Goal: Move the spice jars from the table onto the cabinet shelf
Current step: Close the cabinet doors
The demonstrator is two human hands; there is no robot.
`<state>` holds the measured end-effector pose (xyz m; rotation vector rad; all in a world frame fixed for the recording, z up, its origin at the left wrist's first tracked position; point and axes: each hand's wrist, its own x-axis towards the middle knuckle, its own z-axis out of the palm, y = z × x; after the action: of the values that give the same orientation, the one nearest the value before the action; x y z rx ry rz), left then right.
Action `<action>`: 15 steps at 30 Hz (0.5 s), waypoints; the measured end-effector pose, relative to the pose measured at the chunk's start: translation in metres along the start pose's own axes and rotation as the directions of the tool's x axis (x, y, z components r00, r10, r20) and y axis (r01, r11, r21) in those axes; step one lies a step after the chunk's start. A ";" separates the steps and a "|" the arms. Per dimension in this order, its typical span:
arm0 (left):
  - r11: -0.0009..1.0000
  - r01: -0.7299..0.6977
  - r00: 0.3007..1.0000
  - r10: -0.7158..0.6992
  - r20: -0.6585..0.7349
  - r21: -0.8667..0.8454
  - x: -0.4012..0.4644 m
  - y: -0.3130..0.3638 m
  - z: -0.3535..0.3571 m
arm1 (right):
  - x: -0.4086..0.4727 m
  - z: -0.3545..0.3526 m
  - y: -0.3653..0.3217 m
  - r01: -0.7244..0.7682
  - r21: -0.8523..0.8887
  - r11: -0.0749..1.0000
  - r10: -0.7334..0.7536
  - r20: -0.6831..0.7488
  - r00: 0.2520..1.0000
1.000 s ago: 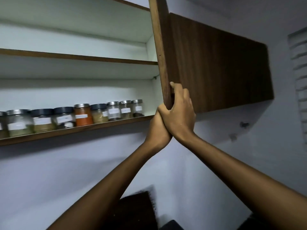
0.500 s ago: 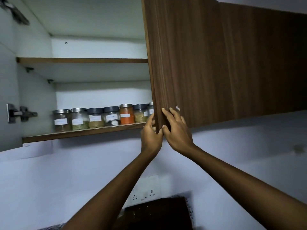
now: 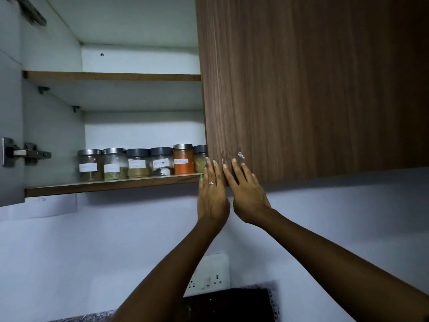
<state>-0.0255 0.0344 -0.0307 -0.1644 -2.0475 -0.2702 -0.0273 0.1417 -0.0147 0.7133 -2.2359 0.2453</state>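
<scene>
Pressing flat against the lower corner of the wooden cabinet door, the left hand and right hand grasp nothing, fingers straight. Left of the door edge, six spice jars stand in a row on the lower shelf.

We can see white paper labels with handwriting on the jars. Most are too blurry for us to read. The label on the fourth jar looks like it says "black pepper", but we are not sure. The orange jar has a label too, and we cannot read it.
</scene>
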 end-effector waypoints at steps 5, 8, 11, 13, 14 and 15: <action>0.993 0.005 1.000 -0.006 0.009 0.117 0.005 -0.014 0.013 | 0.007 0.017 0.007 0.004 -0.021 1.000 -0.004 0.003 1.000; 0.991 0.012 1.000 -0.011 -0.004 0.134 0.006 -0.018 0.021 | 0.009 0.027 0.009 0.014 -0.017 1.000 -0.015 -0.027 1.000; 0.986 0.002 1.000 -0.002 -0.001 0.164 0.008 -0.019 0.023 | 0.012 0.032 0.010 0.025 -0.004 1.000 -0.025 -0.060 0.998; 0.982 0.007 1.000 -0.010 0.015 0.188 0.008 -0.019 0.021 | 0.013 0.032 0.011 0.027 -0.022 0.999 -0.028 -0.052 0.998; 0.978 0.012 0.999 -0.019 0.029 0.206 0.009 -0.019 0.019 | 0.013 0.032 0.012 0.026 -0.030 0.999 -0.028 -0.042 0.999; 0.972 0.016 0.998 -0.029 0.054 0.233 0.010 -0.018 0.017 | 0.013 0.031 0.014 0.026 -0.033 0.999 -0.027 -0.031 0.999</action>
<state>-0.0492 0.0212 -0.0319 -0.0037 -2.1202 -0.0380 -0.0610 0.1357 -0.0261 0.7163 -2.1948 0.2052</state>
